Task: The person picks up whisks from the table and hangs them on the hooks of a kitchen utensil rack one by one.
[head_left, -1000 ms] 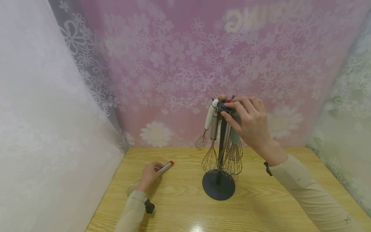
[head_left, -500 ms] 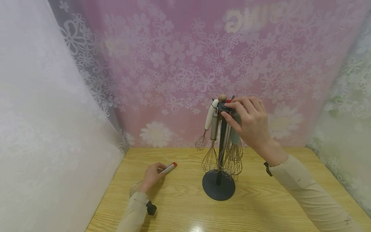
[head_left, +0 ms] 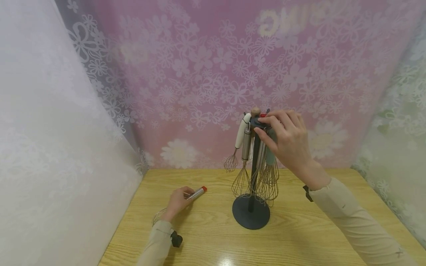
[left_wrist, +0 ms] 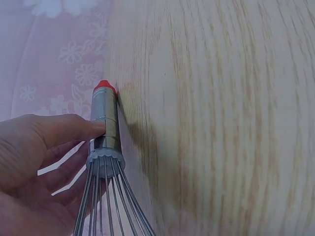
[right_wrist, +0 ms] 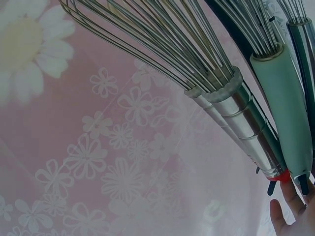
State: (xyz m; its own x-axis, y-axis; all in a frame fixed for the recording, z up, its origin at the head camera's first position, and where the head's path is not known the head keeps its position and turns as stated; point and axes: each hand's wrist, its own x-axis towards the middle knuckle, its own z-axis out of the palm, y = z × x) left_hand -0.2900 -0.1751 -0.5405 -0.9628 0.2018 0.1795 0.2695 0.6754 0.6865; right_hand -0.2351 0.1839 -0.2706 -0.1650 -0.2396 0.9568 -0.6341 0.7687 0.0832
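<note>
In the head view my left hand (head_left: 179,202) is low over the left of the table, gripping a whisk (head_left: 197,193) by its silver handle. The left wrist view shows the thumb on the whisk's handle (left_wrist: 105,118), its red tip pointing away and its wires toward the camera. A black whisk stand (head_left: 251,212) stands upright, hung with several whisks. My right hand (head_left: 291,138) pinches the rim of its top, index finger above and thumb below. Close to those fingers hang a red-tipped steel whisk (right_wrist: 253,130) and a green-handled whisk (right_wrist: 284,101).
A white-handled whisk (head_left: 242,133) and a steel-handled whisk (head_left: 246,146) hang on the stand's left side. The wooden table (head_left: 213,240) meets a pink flowered backdrop (head_left: 199,92), with a pale sheet (head_left: 66,147) rising along the left.
My left hand has slid slightly right across the table, carrying the whisk toward the stand. The right hand and the stand stay where they were.
</note>
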